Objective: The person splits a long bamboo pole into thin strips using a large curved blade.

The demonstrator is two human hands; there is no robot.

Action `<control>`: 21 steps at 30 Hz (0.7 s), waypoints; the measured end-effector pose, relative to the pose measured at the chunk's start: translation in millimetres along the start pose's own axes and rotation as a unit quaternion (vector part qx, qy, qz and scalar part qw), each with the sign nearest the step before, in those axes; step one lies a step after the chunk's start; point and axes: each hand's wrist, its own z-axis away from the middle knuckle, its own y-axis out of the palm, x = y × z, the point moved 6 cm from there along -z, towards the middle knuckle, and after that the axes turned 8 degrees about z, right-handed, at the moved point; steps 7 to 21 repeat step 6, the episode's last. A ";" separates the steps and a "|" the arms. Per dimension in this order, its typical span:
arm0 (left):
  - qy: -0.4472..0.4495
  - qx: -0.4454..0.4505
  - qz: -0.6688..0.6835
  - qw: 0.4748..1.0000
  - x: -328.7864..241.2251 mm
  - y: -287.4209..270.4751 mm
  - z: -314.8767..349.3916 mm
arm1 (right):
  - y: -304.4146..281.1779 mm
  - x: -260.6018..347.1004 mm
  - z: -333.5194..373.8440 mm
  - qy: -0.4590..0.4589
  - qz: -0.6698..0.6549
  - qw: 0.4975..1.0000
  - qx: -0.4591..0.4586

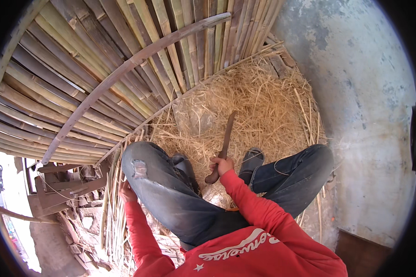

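Note:
My right hand [223, 165] is closed round the handle of a machete [227, 134], between my knees. Its dark, slightly curved blade points up and away over the shavings, and the butt of the handle sticks out below my fist. At the outer side of my left knee is my left hand [125, 191], low beside a bundle of thin bamboo strips [112, 212]. The knee and the strips hide most of its fingers, so I cannot make out whether it grips any of them.
Pale bamboo shavings [263, 99] cover the ground ahead of my sandals [253, 159]. A slatted bamboo panel [125, 69] with a curved crosspiece [104, 85] rises at the far left. A blue-grey wall [365, 115] stands on the right. Wood scraps [69, 189] lie at the left.

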 end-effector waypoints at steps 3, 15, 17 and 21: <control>-0.031 0.069 -0.146 0.986 13.2 -55.1 -9.0 | -2.4 5.5 2.3 -0.005 -0.022 1.000 -0.002; -0.099 0.156 -0.235 0.954 22.3 -105.1 -24.9 | -9.6 9.1 -0.6 -0.006 -0.010 1.000 -0.005; -0.099 0.156 -0.235 0.954 22.3 -105.1 -24.9 | -9.6 9.1 -0.6 -0.006 -0.010 1.000 -0.005; -0.099 0.156 -0.235 0.954 22.3 -105.1 -24.9 | -9.6 9.1 -0.6 -0.006 -0.010 1.000 -0.005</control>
